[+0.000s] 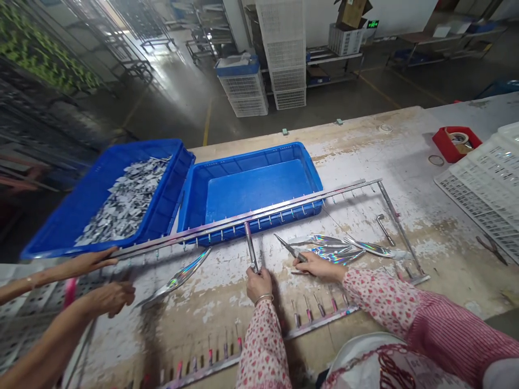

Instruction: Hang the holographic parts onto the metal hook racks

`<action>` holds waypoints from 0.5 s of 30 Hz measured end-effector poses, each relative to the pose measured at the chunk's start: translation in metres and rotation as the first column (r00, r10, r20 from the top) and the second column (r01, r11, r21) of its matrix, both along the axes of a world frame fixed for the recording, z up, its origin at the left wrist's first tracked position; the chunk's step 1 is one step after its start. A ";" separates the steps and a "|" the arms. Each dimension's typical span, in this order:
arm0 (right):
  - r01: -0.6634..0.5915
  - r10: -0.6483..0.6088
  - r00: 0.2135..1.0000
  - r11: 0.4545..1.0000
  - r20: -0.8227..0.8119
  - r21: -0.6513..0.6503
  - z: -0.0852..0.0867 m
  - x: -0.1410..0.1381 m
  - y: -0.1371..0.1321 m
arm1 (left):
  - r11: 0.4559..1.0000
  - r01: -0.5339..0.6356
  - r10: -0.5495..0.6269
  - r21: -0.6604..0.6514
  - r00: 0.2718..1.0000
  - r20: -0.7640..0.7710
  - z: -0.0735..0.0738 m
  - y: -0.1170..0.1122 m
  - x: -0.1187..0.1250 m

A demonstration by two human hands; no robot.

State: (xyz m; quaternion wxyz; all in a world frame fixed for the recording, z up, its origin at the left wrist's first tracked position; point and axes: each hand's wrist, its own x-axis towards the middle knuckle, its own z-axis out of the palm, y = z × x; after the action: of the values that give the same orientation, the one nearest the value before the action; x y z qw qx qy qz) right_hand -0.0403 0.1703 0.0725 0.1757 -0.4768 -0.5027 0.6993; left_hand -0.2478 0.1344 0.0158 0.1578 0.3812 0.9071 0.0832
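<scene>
My left hand (258,283) is closed round the lower end of a short metal post (250,246) that joins a long metal rack bar with hooks (259,216) lying across the table. My right hand (320,266) is closed on pointed pliers (287,246) whose tip points up and left. Several shiny holographic fish-shaped lures (340,248) lie just right of that hand. Another lure (182,275) lies to the left, below the bar.
An empty blue bin (203,186) and a blue bin of silver pieces (162,208) sit behind the bar. Another person's hands (97,281) hold the bar's left end. White crates (486,183) and a red tray (441,145) stand at right. A second hooked rail (316,321) lies nearest me.
</scene>
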 end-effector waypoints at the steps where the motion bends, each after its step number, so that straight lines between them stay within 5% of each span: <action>1: -0.036 0.034 0.999 0.998 0.041 0.056 0.003 0.016 0.001 | 1.000 0.003 -0.003 0.008 1.000 0.001 -0.001 0.000 0.000; 5: -0.058 0.013 0.980 0.972 0.196 0.226 0.008 0.094 -0.018 | 0.998 -0.002 0.002 0.056 1.000 -0.001 -0.001 -0.002 0.002; 9: -0.032 -0.041 0.957 0.969 0.288 0.244 0.006 0.153 -0.046 | 0.995 0.015 -0.016 0.094 1.000 0.002 0.000 -0.004 0.003; 12: -0.107 0.000 0.940 0.949 0.340 0.297 0.008 0.151 -0.046 | 0.996 0.018 -0.019 0.088 1.000 0.006 0.000 -0.005 0.003; 15: -0.231 0.067 0.916 0.894 0.396 0.384 0.011 0.109 -0.028 | 0.997 0.025 -0.025 0.079 1.000 0.006 0.000 -0.005 0.002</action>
State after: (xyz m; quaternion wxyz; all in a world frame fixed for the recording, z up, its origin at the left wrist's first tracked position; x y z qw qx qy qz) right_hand 0.0686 0.1427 0.0836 0.1210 -0.5103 -0.7018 0.4822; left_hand -0.2455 0.1295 0.0153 0.1466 0.3983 0.8977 0.1185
